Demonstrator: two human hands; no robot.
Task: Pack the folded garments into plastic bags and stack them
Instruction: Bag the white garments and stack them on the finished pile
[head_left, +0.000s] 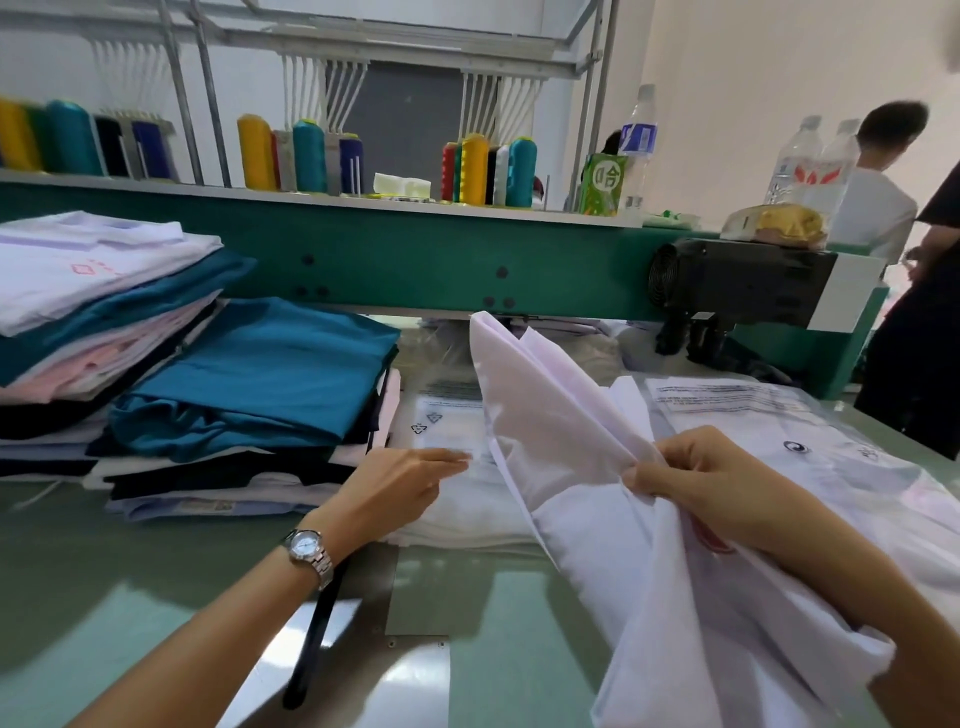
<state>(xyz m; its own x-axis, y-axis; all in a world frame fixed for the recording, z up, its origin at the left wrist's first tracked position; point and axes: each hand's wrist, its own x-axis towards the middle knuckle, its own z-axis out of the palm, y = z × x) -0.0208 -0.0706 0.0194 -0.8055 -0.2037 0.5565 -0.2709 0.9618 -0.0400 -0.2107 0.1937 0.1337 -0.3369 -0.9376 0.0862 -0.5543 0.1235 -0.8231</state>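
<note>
A red print (714, 540) just below the right hand (696, 480) is mostly hidden by the wrist and by folds of the white garment (561, 415) it pinches, whose lower end runs off the bottom edge. The left hand (400, 488) has blurred fingertips, so we cannot tell whether they touch the plastic bag (447, 415) beyond them; its printing is too small for us to read. The garment stack (78, 312) left of that hand is cut off.

Garment workshop, probably an embroidery floor. Cones of coloured thread (475, 169) stand atop the green machine beam (415, 260) beneath a thread-guide rack (322, 88); stacks of folded garments (249, 379) and printed plastic bags (727, 400) lie on the worktable (62, 561); two people (878, 208) stand at right.
</note>
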